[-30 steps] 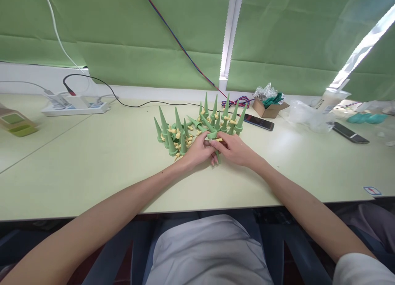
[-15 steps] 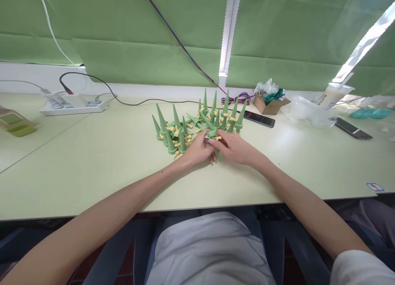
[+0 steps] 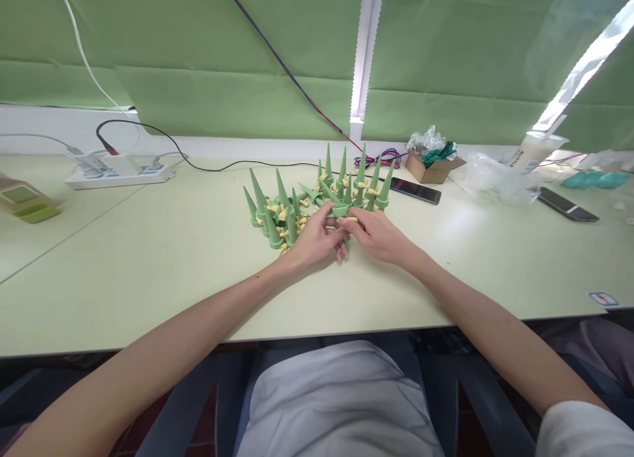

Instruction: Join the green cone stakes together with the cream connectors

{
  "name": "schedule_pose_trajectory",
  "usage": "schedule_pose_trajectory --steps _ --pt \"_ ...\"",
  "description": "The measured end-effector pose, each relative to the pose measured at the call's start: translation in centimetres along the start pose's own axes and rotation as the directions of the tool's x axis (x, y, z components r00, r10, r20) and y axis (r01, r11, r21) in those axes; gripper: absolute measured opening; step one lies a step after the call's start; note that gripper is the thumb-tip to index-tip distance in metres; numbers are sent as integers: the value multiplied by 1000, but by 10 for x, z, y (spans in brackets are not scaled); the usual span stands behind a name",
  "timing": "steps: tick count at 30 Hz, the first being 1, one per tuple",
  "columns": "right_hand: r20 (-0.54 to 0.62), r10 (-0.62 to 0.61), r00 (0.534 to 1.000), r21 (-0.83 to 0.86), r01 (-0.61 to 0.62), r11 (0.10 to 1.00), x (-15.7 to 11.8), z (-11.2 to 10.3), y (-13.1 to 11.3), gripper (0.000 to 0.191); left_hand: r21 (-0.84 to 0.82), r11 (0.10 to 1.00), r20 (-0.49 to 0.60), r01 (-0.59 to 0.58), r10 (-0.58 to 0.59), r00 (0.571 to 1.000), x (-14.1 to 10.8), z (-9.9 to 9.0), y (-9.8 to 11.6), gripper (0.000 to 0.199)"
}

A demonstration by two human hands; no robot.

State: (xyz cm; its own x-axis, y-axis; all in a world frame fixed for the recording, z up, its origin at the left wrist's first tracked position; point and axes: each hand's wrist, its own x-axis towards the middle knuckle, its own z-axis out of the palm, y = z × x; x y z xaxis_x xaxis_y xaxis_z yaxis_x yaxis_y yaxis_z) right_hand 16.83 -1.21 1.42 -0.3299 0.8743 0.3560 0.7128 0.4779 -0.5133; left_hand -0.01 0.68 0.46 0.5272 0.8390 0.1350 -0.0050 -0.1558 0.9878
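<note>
My left hand (image 3: 317,238) is closed around a green cone piece (image 3: 340,210), whose round rim shows between the two hands. From the right, my right hand (image 3: 374,234) pinches a small yellow piece (image 3: 352,218) beside that rim. Behind my hands several green cones (image 3: 361,170) stand upright close together, with small yellow pieces among them. Another cluster of green cones (image 3: 274,229) and yellow pieces (image 3: 282,214) is left of my left hand. The cone's tip is mostly hidden by my fingers.
A phone (image 3: 415,191) lies behind the cones at right, near a small cardboard box (image 3: 434,170) with green and clear plastic. Further right are a plastic bag (image 3: 500,179), a cup (image 3: 529,154) and a dark device (image 3: 567,205). A power strip (image 3: 119,175) sits at the back left.
The cone between my hands has turned, so its tip shows less below my fingers. The yellow piece at my right fingertips shows more clearly. Both hands have shifted only slightly.
</note>
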Motion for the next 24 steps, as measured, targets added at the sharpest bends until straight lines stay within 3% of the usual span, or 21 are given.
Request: schedule_pose_trajectory --steps 10,24 --pt "-128 3 992 123 13 992 2 3 5 57 61 997 -40 -50 52 998 -1 4 -1 45" --pt "-166 37 985 80 -24 997 3 3 0 51 42 995 -134 -85 90 987 0 5 -5 50"
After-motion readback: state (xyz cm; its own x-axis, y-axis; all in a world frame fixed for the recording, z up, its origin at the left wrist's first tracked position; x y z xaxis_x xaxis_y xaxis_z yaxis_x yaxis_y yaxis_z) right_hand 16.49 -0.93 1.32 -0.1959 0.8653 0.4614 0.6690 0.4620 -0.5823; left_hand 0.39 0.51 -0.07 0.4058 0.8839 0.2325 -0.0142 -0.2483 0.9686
